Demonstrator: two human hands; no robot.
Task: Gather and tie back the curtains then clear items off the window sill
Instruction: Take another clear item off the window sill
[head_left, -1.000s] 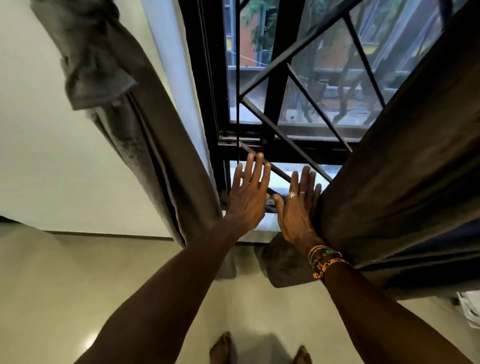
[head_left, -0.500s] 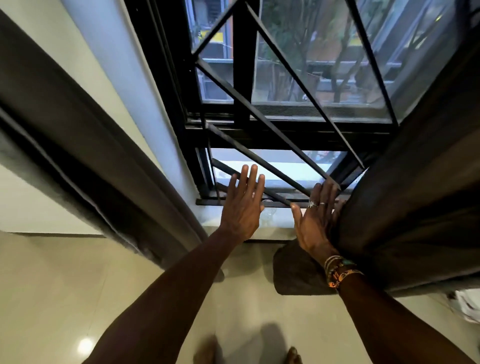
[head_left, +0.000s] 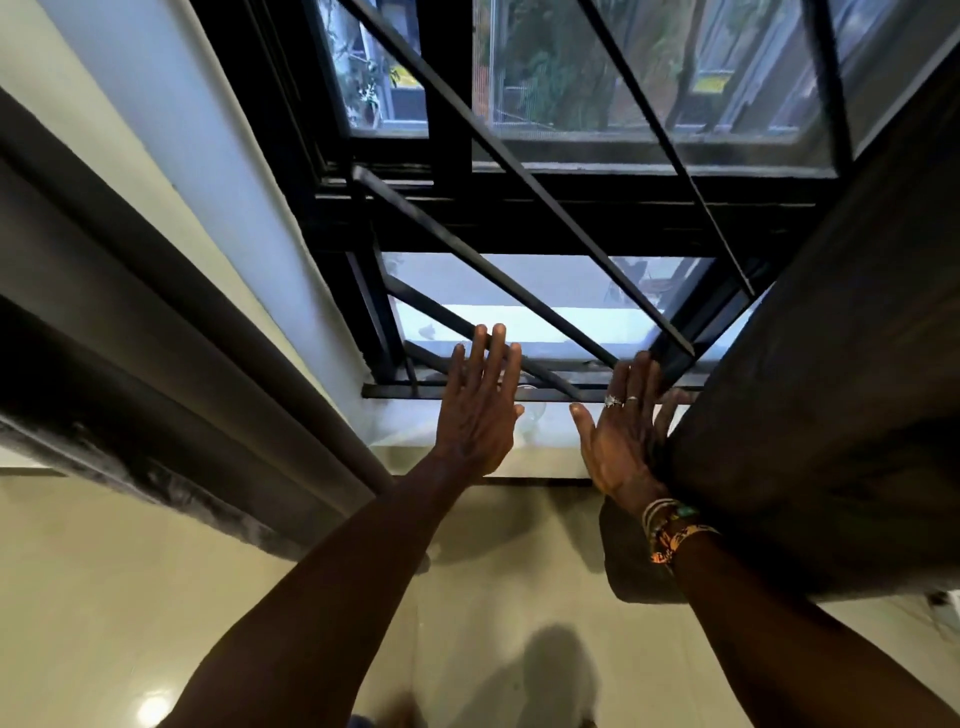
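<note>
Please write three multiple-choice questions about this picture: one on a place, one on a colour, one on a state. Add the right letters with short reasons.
1. The right hand touches: A the right curtain; B a door handle; C a broom.
2. The window bars are: A white; B black; C red.
3. The left hand is: A spread flat; B a fist; C holding a cup.
Answers: 1 A, its side lies against that fabric. 2 B, dark metal throughout. 3 A, fingers straight, nothing held.
</note>
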